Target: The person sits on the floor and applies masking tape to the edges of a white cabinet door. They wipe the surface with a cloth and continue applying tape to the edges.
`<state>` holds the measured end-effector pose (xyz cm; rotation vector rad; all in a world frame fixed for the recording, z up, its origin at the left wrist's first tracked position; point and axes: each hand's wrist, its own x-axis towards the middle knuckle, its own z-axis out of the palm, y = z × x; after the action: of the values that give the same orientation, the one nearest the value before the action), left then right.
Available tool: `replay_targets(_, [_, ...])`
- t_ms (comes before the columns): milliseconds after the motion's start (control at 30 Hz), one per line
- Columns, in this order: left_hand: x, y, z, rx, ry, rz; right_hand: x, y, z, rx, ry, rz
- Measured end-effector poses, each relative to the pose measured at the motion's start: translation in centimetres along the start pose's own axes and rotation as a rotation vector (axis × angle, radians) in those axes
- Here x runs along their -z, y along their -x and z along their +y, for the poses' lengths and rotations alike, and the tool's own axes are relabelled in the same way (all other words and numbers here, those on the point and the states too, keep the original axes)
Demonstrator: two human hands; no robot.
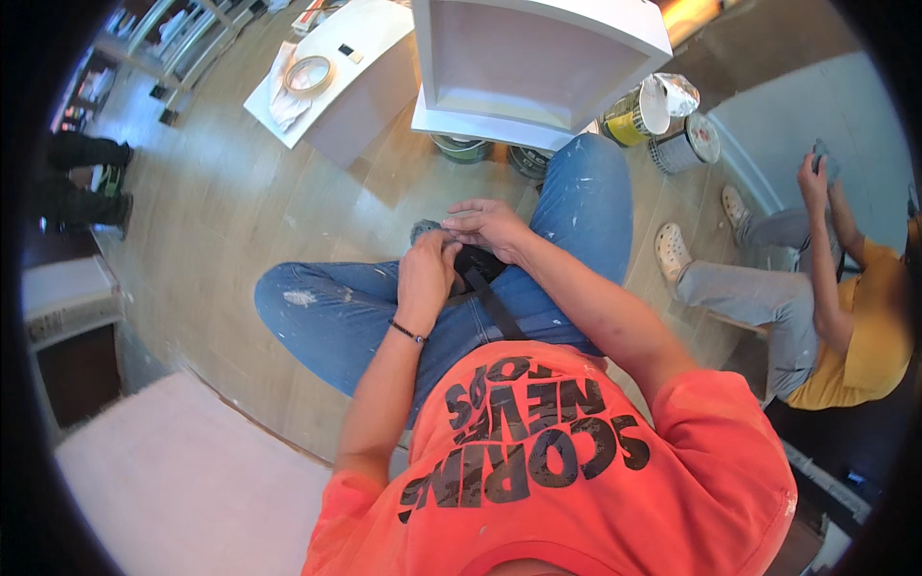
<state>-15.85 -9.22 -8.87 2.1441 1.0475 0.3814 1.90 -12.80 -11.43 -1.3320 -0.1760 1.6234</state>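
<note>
My left hand (427,278) and my right hand (492,230) meet above my lap, between my bent knees. The fingers of my left hand are curled in a pinch. My right hand comes in from the right, its fingers reaching over to the left fingertips, partly bent. Whatever lies between the fingers is hidden. Just beyond the fingertips shows a small grey crumpled piece (424,228), perhaps cloth; its kind is unclear. Below the hands, a black item (480,263) with a dark strap (497,309) lies in my lap.
Ahead stands a white box-like cabinet (538,62) over paint cans, with more cans (684,144) to its right. A white panel (331,58) at front left bears a tape roll (309,75). At right, a person in yellow (869,326) holds a grey piece near a pale panel.
</note>
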Motion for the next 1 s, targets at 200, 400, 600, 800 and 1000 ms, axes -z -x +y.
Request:
replay_targets(200, [0.3, -2.3, -0.8, -0.016, 0.155, 0.09, 0.4, -0.5, -0.1, -0.038, 0.026, -0.019])
replay_targets(400, [0.1, -2.1, -1.8, -0.093, -0.113, 0.045, 1.6, 0.3, -0.1, -0.123, 0.052, -0.18])
replay_targets(600, [1.2, -3.7, -2.1, 0.317, 0.292, 0.127, -0.6, 0.2, 0.6, -0.113, 0.184, -0.142])
replay_targets(800, [1.3, -4.3, -2.5, 0.353, 0.488, 0.058, -0.7, -0.6, 1.4, -0.107, 0.411, -0.11])
replay_targets(1000, [-0.4, -4.3, -3.5, 0.184, 0.327, 0.014, -0.2, -1.2, 1.9, -0.128, 0.488, -0.09])
